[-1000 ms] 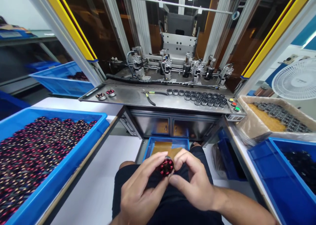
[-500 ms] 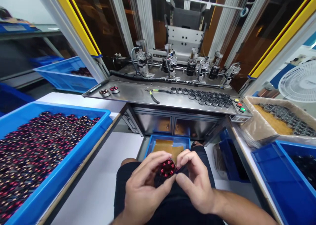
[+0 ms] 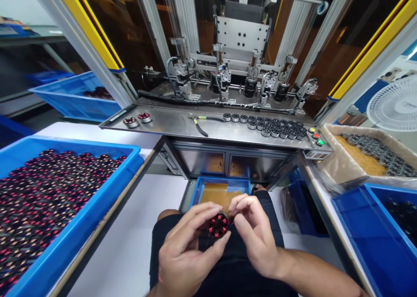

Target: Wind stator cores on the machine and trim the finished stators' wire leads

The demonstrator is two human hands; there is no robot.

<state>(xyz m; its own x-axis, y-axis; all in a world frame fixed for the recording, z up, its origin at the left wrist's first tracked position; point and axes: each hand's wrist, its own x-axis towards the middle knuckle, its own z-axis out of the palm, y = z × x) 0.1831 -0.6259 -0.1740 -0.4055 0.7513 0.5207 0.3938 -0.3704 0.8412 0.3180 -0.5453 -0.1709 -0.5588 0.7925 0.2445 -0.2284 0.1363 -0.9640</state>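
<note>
Over my lap I hold a small round stator with red wire coils point(image 3: 218, 225). My left hand point(image 3: 187, 251) grips it between thumb and fingers from the left and below. My right hand point(image 3: 256, 234) is pinched at the stator's upper right edge, fingertips touching it; what the pinch holds is too small to see. A large blue bin point(image 3: 97, 201) at my left is full of similar red-wound stators. A row of bare dark stator cores point(image 3: 270, 127) lies on the steel shelf ahead.
A winding machine point(image 3: 241, 79) stands behind the steel shelf point(image 3: 169, 125), which carries pliers point(image 3: 200, 125), two wound stators point(image 3: 137, 119) and coloured push buttons point(image 3: 315, 136). A lined cardboard box of cores point(image 3: 368, 151), a blue bin point(image 3: 374, 236) and a fan point(image 3: 394, 105) are at right.
The view has shifted slightly. My right fingers moved from the stator's right side up to its upper right edge, and the stator has turned a little in my left hand.
</note>
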